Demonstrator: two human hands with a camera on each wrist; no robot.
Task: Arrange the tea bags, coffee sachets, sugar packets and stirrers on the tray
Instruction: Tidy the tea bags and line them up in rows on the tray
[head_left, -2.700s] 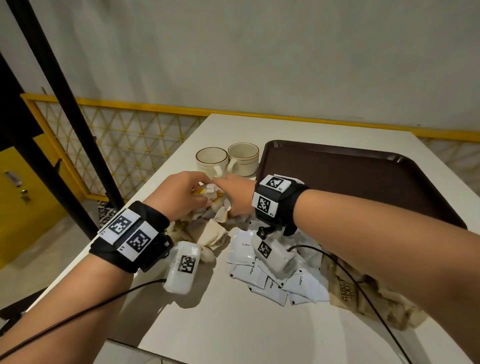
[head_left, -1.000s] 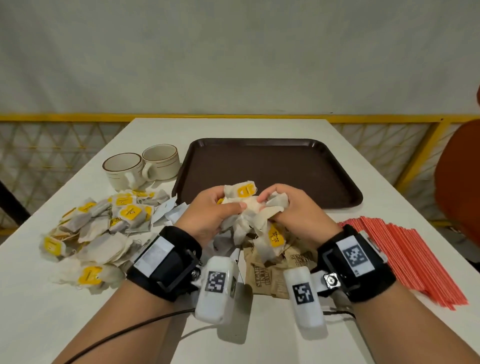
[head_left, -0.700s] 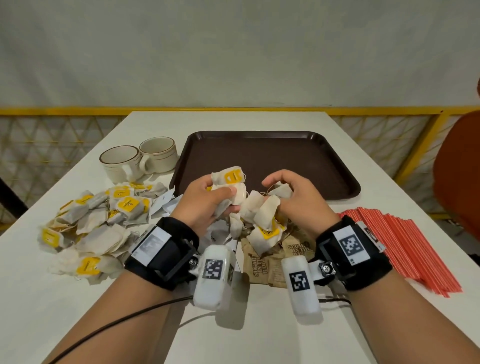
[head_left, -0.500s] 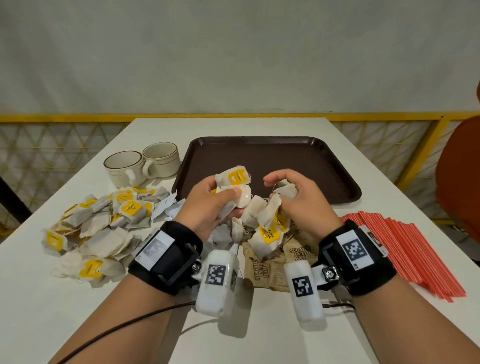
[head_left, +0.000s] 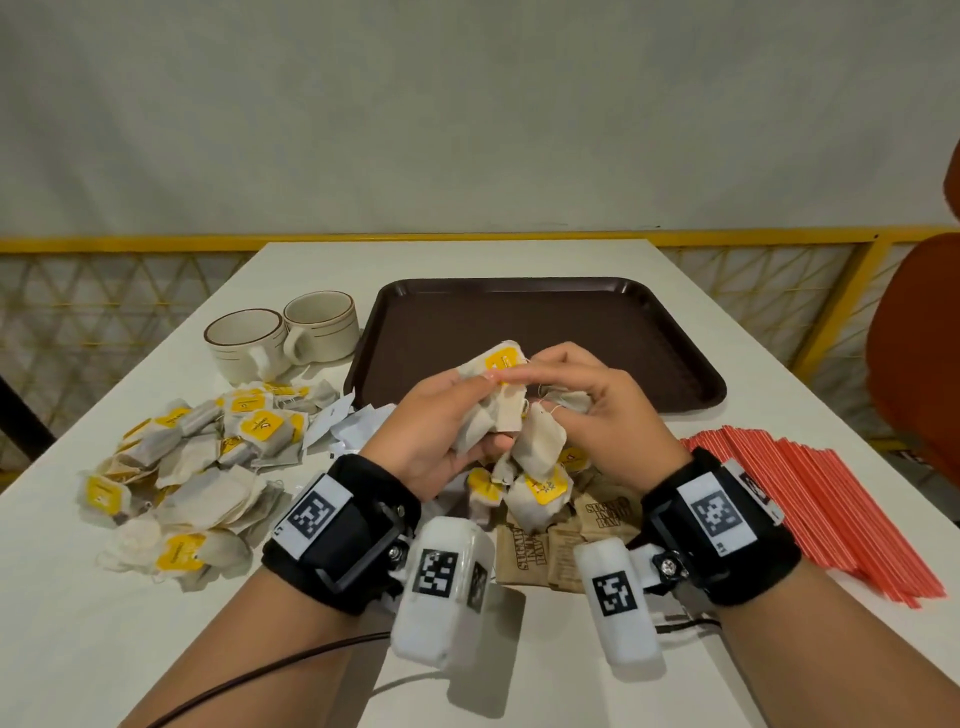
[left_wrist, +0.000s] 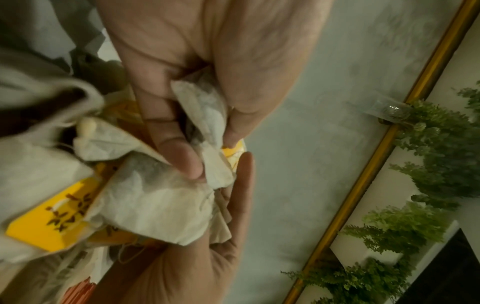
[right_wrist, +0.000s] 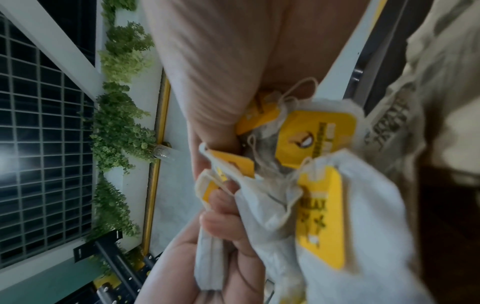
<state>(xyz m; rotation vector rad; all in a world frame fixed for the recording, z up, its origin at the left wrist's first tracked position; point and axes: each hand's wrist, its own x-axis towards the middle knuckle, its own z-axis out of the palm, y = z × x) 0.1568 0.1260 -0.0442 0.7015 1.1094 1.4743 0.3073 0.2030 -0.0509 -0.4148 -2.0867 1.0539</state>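
Both hands hold one tangled bunch of tea bags (head_left: 537, 449) with yellow tags, raised above the table just in front of the brown tray (head_left: 623, 332), which has nothing on it. My left hand (head_left: 467, 410) grips the bunch's left side, thumb on the top bag. My right hand (head_left: 566, 384) pinches bags and strings on the right. The left wrist view shows fingers (left_wrist: 182, 152) curled round a tea bag (left_wrist: 155, 201). The right wrist view shows the tagged tea bags (right_wrist: 319, 197) against the palm.
A loose pile of tea bags (head_left: 197, 467) lies at the left, two cups (head_left: 280, 338) behind it. White coffee sachets (head_left: 353, 431) lie beside the left wrist, brown sugar packets (head_left: 540, 545) under the hands, red stirrers (head_left: 810, 509) at the right. An orange chair (head_left: 919, 353) stands far right.
The hands left the pile by the cups with a bunch of tea bags and carried it to the tray's front. The right fingers now reach over to the top bag.
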